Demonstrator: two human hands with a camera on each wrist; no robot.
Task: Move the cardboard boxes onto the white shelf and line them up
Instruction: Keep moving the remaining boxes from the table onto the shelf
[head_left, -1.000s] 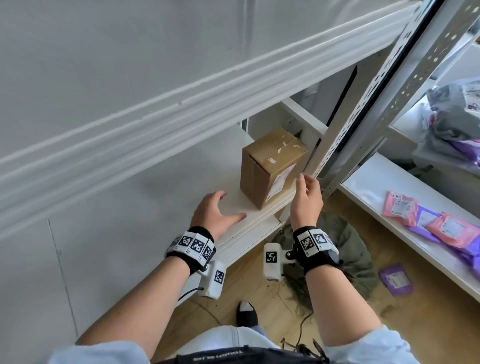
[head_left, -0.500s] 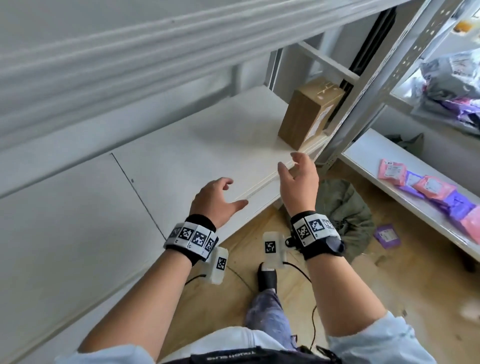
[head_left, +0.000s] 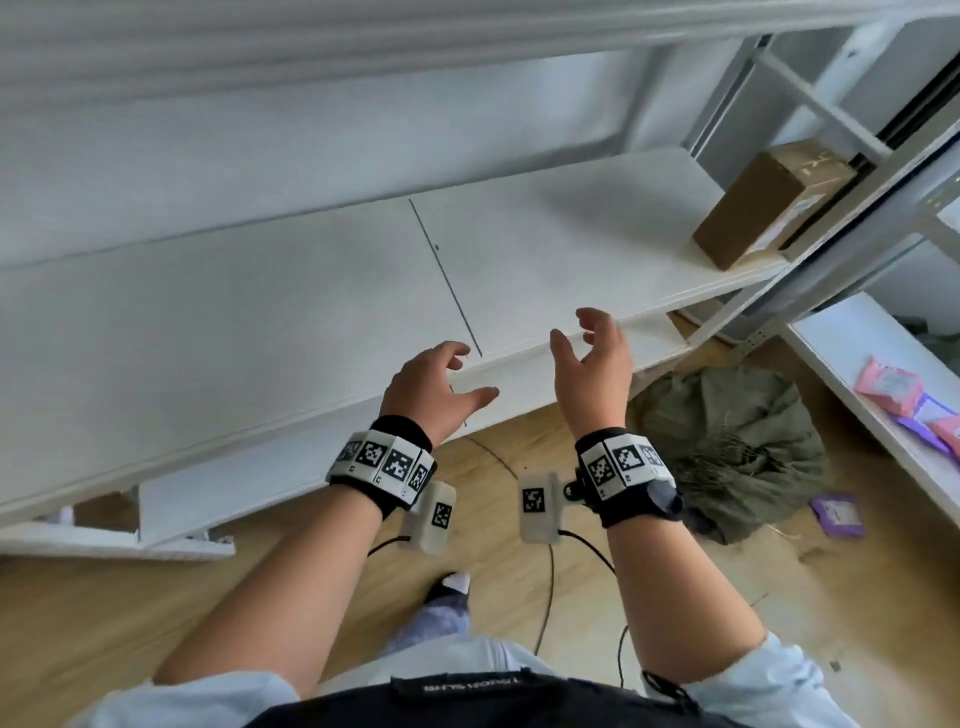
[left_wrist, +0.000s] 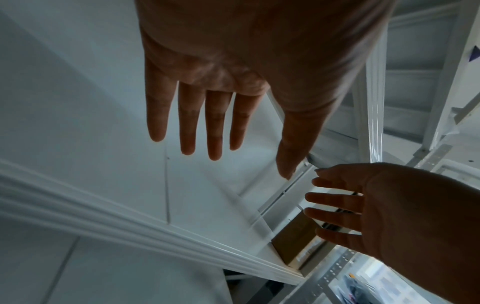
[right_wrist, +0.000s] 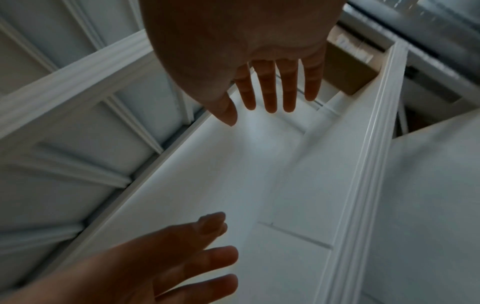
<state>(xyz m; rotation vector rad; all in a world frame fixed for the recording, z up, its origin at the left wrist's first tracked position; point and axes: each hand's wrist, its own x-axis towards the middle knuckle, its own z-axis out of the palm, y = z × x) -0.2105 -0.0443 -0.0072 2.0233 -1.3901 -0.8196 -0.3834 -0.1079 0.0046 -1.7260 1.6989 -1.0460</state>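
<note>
One brown cardboard box (head_left: 769, 200) stands upright at the far right end of the white shelf (head_left: 291, 280), against the metal upright; it also shows as the box (left_wrist: 293, 240) and the box (right_wrist: 345, 67) in the wrist views. My left hand (head_left: 441, 379) hovers at the shelf's front edge, fingers spread and empty, as the left hand (left_wrist: 221, 127) shows. My right hand (head_left: 587, 358) is beside it, fingers straight and empty, seen as the right hand (right_wrist: 270, 94). Both hands are well left of the box.
A second white shelf (head_left: 857, 374) at the right carries pink and purple packets (head_left: 888, 384). A grey-green cloth bundle (head_left: 727, 441) and a purple packet (head_left: 839, 514) lie on the wooden floor. A lower shelf board (head_left: 176, 493) sits below left. Cables trail near my foot (head_left: 452, 587).
Both hands have drawn back from the box, which stays at the shelf's right end. My view and hands have shifted left along the shelf front.
</note>
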